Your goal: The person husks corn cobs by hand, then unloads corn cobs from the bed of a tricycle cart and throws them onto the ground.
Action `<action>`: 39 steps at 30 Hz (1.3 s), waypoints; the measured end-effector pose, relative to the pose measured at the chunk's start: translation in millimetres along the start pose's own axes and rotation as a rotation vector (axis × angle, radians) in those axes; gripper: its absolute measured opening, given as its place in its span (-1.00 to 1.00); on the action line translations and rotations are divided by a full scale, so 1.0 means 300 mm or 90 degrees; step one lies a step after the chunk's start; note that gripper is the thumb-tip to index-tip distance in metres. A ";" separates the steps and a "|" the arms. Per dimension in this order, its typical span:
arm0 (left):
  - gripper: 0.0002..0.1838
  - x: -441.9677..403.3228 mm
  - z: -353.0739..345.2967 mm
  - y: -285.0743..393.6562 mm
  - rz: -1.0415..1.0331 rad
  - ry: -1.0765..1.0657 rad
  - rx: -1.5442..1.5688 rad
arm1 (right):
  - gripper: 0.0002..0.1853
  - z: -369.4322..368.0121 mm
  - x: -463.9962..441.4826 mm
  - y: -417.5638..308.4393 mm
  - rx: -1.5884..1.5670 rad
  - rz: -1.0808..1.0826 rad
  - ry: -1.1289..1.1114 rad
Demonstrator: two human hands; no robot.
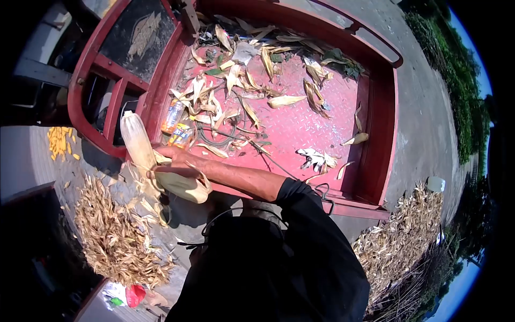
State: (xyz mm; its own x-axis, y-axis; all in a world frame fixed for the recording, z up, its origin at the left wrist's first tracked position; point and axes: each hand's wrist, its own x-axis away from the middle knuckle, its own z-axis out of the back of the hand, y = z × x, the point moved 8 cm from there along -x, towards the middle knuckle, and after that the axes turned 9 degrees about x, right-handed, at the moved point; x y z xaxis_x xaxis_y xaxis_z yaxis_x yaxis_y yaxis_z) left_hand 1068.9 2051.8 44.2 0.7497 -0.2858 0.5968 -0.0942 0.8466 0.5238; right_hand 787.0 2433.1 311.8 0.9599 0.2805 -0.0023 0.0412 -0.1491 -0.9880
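My right hand (174, 161) reaches across from the black sleeve, closed around an ear of corn (138, 140) near the front left corner of a red cargo bed (289, 121). The ear's pale upper part points up and left. Loosened husk leaves (185, 187) hang around the hand and below it. Its fingertips are partly hidden by the husk. My left hand does not show.
Dry husks, a cord, colourful plastic packages (181, 134) and white gloves (317, 159) lie in the bed. Husk heaps stand on the ground at left (115, 236) and right (399, 231). Yellow corn cobs (60, 142) are piled at far left.
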 end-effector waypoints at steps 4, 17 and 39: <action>-0.67 0.069 -0.001 -0.096 -0.063 0.055 -0.068 | -0.54 -0.172 -0.011 0.042 -0.113 -0.052 -0.028; -0.78 0.517 -0.200 -0.690 0.313 0.346 1.125 | -0.84 -0.889 -0.245 0.350 -0.299 -0.261 -0.069; -0.80 0.512 -0.355 -0.854 0.640 0.656 1.424 | -0.70 -1.678 -0.990 1.110 -0.121 -0.600 -0.372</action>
State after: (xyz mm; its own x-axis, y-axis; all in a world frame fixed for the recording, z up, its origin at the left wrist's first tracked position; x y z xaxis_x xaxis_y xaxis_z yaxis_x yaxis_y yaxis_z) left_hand 1277.8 1838.8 -63.1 -0.0139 0.3519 0.9359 -0.0491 -0.9351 0.3509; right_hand 655.3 1823.0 61.2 0.2479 0.7517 0.6111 0.7712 0.2287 -0.5941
